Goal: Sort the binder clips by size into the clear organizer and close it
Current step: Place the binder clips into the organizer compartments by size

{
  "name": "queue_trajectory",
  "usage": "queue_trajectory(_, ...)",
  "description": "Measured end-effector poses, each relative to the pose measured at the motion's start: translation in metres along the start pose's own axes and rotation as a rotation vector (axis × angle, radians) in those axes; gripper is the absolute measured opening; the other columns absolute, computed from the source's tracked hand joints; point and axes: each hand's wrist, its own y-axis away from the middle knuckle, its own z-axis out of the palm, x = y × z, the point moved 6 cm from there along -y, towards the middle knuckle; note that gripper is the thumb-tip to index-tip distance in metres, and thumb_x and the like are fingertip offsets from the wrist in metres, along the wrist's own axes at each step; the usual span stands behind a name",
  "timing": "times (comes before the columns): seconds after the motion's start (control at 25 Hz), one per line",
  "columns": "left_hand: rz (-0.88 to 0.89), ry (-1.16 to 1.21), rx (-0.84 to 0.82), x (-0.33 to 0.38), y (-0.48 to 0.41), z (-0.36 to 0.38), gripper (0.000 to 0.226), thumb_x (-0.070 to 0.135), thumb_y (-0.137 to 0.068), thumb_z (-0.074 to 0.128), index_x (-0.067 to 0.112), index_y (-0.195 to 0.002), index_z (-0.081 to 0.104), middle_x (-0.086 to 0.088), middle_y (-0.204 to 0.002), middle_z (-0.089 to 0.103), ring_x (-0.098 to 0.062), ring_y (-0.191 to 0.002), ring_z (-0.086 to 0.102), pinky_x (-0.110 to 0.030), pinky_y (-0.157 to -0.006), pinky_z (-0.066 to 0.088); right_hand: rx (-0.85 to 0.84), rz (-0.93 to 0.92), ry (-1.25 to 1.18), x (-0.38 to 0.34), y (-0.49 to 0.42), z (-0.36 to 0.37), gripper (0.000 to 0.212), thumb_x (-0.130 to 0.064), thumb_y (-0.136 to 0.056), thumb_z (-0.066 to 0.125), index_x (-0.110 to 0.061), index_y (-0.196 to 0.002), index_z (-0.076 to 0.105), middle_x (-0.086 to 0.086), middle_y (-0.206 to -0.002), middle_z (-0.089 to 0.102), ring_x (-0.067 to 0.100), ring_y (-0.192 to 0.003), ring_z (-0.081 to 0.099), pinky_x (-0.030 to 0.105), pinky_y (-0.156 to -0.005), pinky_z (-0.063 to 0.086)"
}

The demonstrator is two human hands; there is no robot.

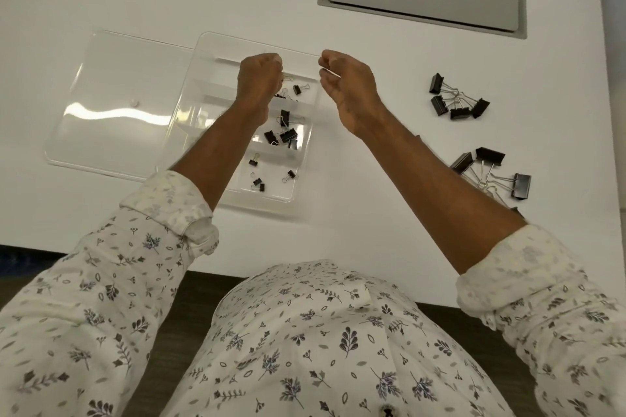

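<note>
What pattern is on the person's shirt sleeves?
White sleeves printed with small dark leaf and sprig motifs, seen clearly in the head view.

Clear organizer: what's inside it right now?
The clear organizer holds small black binder clips in three right-side compartments. The left forearm and left hand cover part of the trays, so any count is incomplete.

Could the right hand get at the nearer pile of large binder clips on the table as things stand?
Probably yes: the pile of large clips lies uncovered on the table beside the right forearm, and the right hand looks free to swing back.
</note>
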Motion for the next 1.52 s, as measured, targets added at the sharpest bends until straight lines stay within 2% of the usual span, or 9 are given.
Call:
queue_trajectory(0.16,0.111,-0.094,-0.045,-0.004,0.007,0.013,0.011,0.023,-0.089,0.056,0.024,-0.087,0.067,-0.003,-0.086,0.062,-0.014,-0.08,0.052,-0.032,-0.077,0.046,0.081,-0.096,0.207,0.01,-0.001,-0.04,0.032,-0.006,-0.099,0.048,-0.013,-0.122,0.07,0.001,-0.123,0.07,0.02,-0.119,0.063,0.032,-0.109,0.05)
queue_trajectory(0.24,0.177,-0.166,-0.072,-0.006,0.014,0.026,0.021,0.025,-0.095,0.059,0.019,-0.107,0.075,-0.003,-0.101,0.074,-0.008,-0.084,0.06,-0.027,-0.086,0.051,0.115,-0.138,0.317,0.014,0.005,-0.065,0.034,-0.01,-0.096,0.049,-0.018,-0.12,0.072,-0.004,-0.123,0.071,0.012,-0.113,0.064,0.032,-0.108,0.05)
queue_trajectory(0.36,0.302,-0.236,-0.128,-0.004,0.033,0.052,0.028,0.021,-0.098,0.061,0.011,-0.121,0.073,-0.002,-0.115,0.075,-0.006,-0.1,0.066,-0.014,-0.093,0.049,0.168,-0.183,0.412,0.018,0.018,-0.106,0.032,-0.011,-0.094,0.052,-0.021,-0.117,0.073,-0.007,-0.119,0.073,0.004,-0.098,0.061,0.032,-0.102,0.05)
queue_trajectory(0.56,0.419,-0.333,-0.258,-0.013,0.072,0.101,0.026,0.014,-0.099,0.062,0.009,-0.123,0.071,-0.004,-0.12,0.074,-0.01,-0.108,0.067,-0.011,-0.094,0.047,0.261,-0.19,0.594,0.022,0.05,-0.166,0.031,-0.009,-0.098,0.053,-0.017,-0.123,0.07,-0.008,-0.122,0.071,0.001,-0.111,0.063,0.016,-0.094,0.048)
queue_trajectory(0.76,0.524,-0.559,-0.408,-0.042,0.1,0.141,0.03,0.008,-0.099,0.057,0.009,-0.126,0.069,-0.005,-0.13,0.069,-0.018,-0.121,0.063,-0.034,-0.107,0.049,0.201,-0.405,1.075,0.049,0.077,-0.184,0.034,0.002,-0.095,0.05,-0.004,-0.123,0.067,0.012,-0.123,0.068,0.026,-0.115,0.063,0.024,-0.099,0.043)
queue_trajectory(0.92,0.667,-0.827,-0.539,-0.06,0.12,0.165,0.033,0.003,-0.099,0.055,0.002,-0.13,0.065,-0.014,-0.144,0.057,-0.028,-0.138,0.049,-0.031,-0.115,0.035,0.116,-0.436,1.357,0.081,0.09,-0.188,0.043,0.004,-0.092,0.053,-0.004,-0.134,0.06,0.016,-0.133,0.059,0.038,-0.116,0.059,0.042,-0.1,0.047)
queue_trajectory(1.04,0.705,-0.991,-0.599,-0.077,0.126,0.171,0.035,0.008,-0.1,0.053,0.002,-0.133,0.062,-0.011,-0.152,0.048,-0.028,-0.149,0.034,-0.034,-0.116,0.033,0.115,-0.45,1.395,0.089,0.102,-0.186,0.042,0.001,-0.094,0.056,-0.006,-0.135,0.059,0.014,-0.134,0.059,0.036,-0.115,0.057,0.043,-0.097,0.051)
queue_trajectory(1.36,0.708,-1.062,-0.409,-0.082,0.128,0.154,0.029,0.012,-0.094,0.064,0.008,-0.121,0.07,-0.009,-0.128,0.064,-0.03,-0.122,0.052,-0.047,-0.093,0.053,0.163,-0.421,1.358,0.085,0.101,-0.205,0.039,-0.011,-0.096,0.064,-0.006,-0.134,0.059,0.01,-0.142,0.053,0.03,-0.129,0.048,0.038,-0.105,0.046)
queue_trajectory(1.52,0.605,-0.998,-0.344,-0.088,0.123,0.147,0.021,0.013,-0.094,0.066,0.011,-0.115,0.072,-0.006,-0.12,0.063,-0.026,-0.116,0.055,-0.045,-0.085,0.055,0.158,-0.482,1.302,0.08,0.096,-0.205,0.019,-0.015,-0.094,0.067,-0.006,-0.11,0.063,0.01,-0.113,0.063,0.028,-0.106,0.055,0.043,-0.091,0.05)
